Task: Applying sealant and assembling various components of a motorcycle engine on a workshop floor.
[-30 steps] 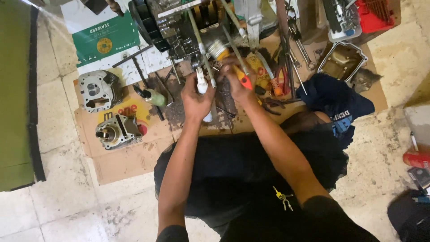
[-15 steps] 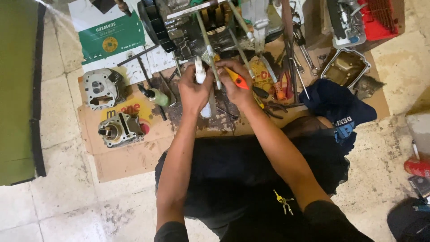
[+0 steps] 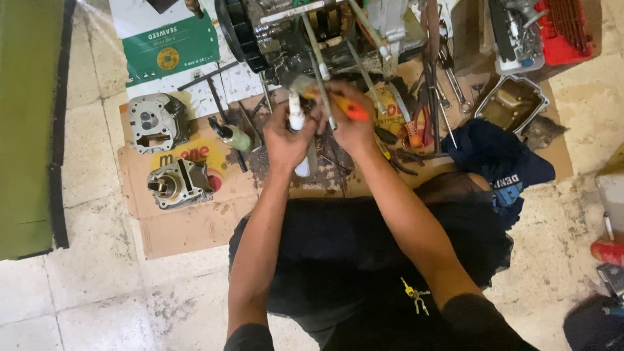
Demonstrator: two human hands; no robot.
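Note:
My left hand (image 3: pixel 288 138) grips a small white tube (image 3: pixel 297 119) held upright. Just to its right, my right hand (image 3: pixel 351 127) is closed on a paintbrush with an orange handle (image 3: pixel 351 110), its bristles (image 3: pixel 298 82) pointing left above the tube's tip. Both hands hover over greasy cardboard (image 3: pixel 195 221), right below a dark engine block (image 3: pixel 305 32) with long metal studs (image 3: pixel 318 62) sticking toward me. My forearms reach out from my dark-clothed lap.
A cylinder head (image 3: pixel 155 121) and a cylinder (image 3: pixel 177 184) lie on the cardboard at left, with a small green bottle (image 3: pixel 235 137) beside them. Wrenches and pliers (image 3: pixel 429 110), a metal pan (image 3: pixel 511 105), a dark blue cloth (image 3: pixel 495 156) and a red crate (image 3: pixel 564 29) are at right. A green panel (image 3: pixel 26 130) stands at far left.
Both hands have shifted slightly up toward the engine, and the brush has tilted so its bristles sit over the tube's tip. The camera has moved in a little closer.

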